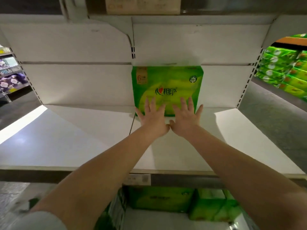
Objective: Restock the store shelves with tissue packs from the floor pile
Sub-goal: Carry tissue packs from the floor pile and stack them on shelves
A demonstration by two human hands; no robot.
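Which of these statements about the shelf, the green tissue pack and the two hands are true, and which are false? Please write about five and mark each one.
1. Both hands lie flat on the front of the green tissue pack. True: the left hand and the right hand press it with straight fingers.
2. The pack stands at the back of the white shelf. True.
3. The shelf is full of packs. False: only this one pack stands on it.
4. The right hand holds a second pack. False: it holds nothing.
5. More green packs show at the right edge of the view. True.
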